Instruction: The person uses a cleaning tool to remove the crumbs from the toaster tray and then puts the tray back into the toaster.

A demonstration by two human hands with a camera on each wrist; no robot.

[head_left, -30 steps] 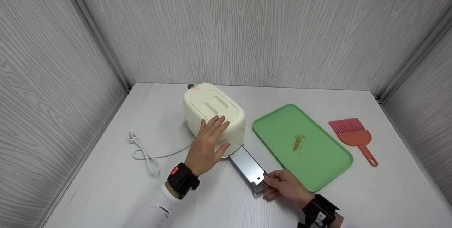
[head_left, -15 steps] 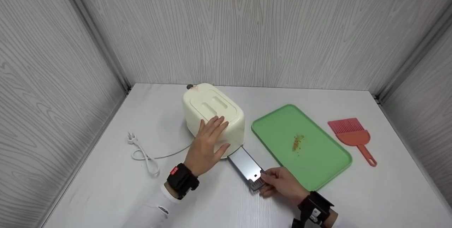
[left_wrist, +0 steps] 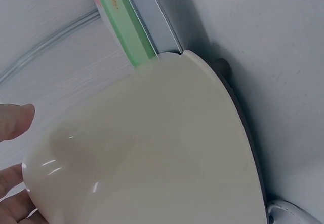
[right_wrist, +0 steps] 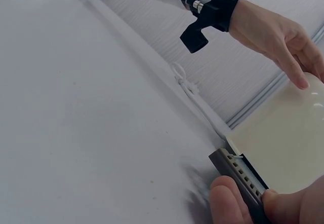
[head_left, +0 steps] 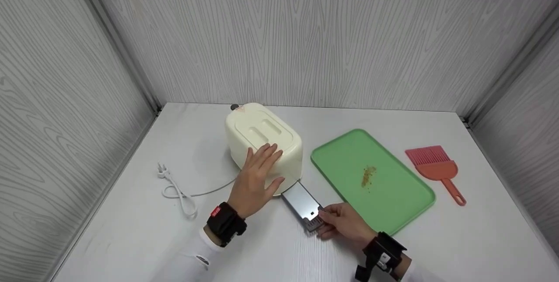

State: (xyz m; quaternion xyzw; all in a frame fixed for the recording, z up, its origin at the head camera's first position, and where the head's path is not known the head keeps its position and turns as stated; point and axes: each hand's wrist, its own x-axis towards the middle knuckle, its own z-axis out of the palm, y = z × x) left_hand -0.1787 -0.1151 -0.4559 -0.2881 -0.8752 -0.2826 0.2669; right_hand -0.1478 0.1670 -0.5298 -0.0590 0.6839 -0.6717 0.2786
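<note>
A cream toaster (head_left: 262,140) stands left of centre on the white table, its lidded top showing two long raised shapes. My left hand (head_left: 253,183) rests on its near upper end with straight fingers. From the base of that end a flat metal crumb tray (head_left: 301,201) sticks partly out. My right hand (head_left: 345,223) pinches the tray's dark slotted end between thumb and fingers. In the right wrist view the slotted grip of the crumb tray (right_wrist: 243,176) lies between thumb and finger. The tray's inner part is hidden inside the toaster.
Right of the toaster lies a green tray (head_left: 406,203) bearing a small patch of brown crumbs (head_left: 368,176). Further right is a red brush (head_left: 437,168) with an orange handle. The toaster's white cord (head_left: 183,194) and plug lie to the left. Panel walls enclose the table.
The crumb tray has slid further into the toaster, its exposed length shorter. My right hand has moved up and left with it. My left hand has stayed on the toaster.
</note>
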